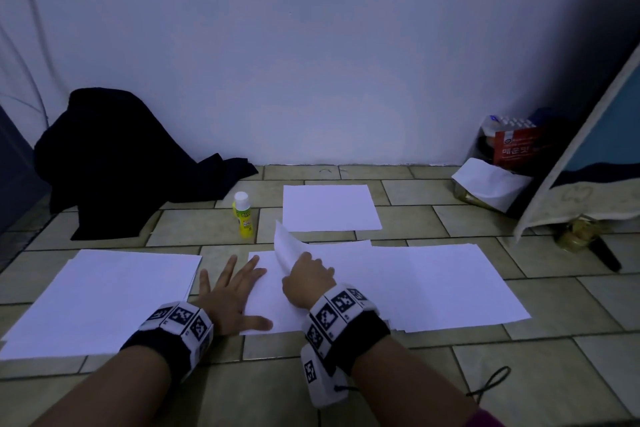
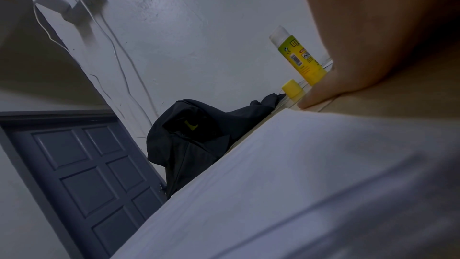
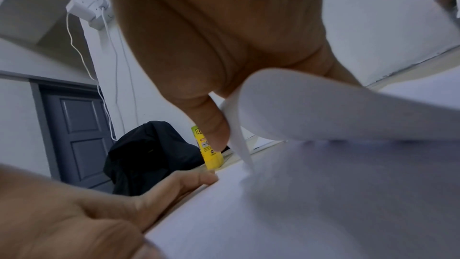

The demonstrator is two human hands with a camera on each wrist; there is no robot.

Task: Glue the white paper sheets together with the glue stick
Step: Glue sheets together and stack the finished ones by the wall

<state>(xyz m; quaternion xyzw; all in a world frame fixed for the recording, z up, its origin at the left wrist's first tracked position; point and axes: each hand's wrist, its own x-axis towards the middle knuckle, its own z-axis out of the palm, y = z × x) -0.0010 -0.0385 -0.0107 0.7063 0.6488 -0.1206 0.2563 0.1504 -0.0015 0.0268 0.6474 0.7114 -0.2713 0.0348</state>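
The tiled floor fills the lower frame. A black cloth is heaped at mid left. My stack lies lower left, a long sheet lower centre, a single sheet above it. My left hand presses flat, fingers spread, on the long sheet's left end. My right hand pinches a lifted corner. The glue stick stands uncapped at centre; its cap sits beside it.
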